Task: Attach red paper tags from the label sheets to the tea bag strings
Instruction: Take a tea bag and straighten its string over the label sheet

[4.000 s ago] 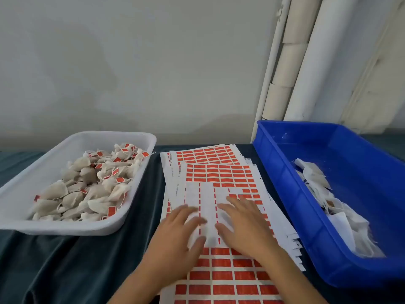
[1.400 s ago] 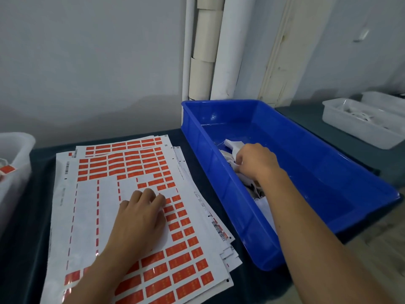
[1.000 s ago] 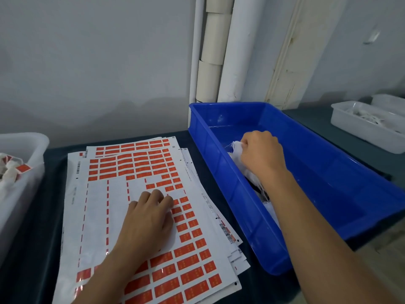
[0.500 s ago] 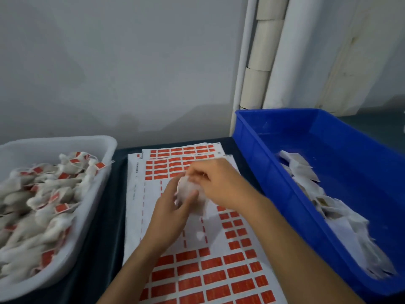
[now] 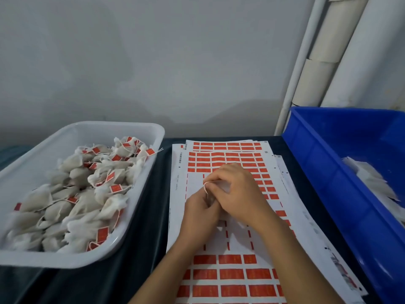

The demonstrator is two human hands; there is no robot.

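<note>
The stack of label sheets (image 5: 228, 218) lies in the middle of the dark cloth-covered surface (image 5: 151, 216), hemmed in by a white tray (image 5: 135, 205) on the left and a blue bin (image 5: 328, 185) on the right. A narrow strip of bare cloth shows between the sheets and the tray; the blue bin's near wall stands just beside the sheets' right edge. A grey wall closes off the far side.

Both hands meet over the top sheet, above a bare patch where red tags (image 5: 232, 273) have been taken. The left hand (image 5: 200, 218) and right hand (image 5: 236, 191) have curled fingers closed around a small white tea bag (image 5: 222, 185), mostly hidden; its thin pale string (image 5: 205, 188) loops out between the fingertips.

The white tray holds a heap of tagged tea bags (image 5: 72, 194), too many to count. The blue bin holds a smaller pile of untagged bags (image 5: 370, 181) at its right side. Two trays and one sheet stack are in view.
</note>
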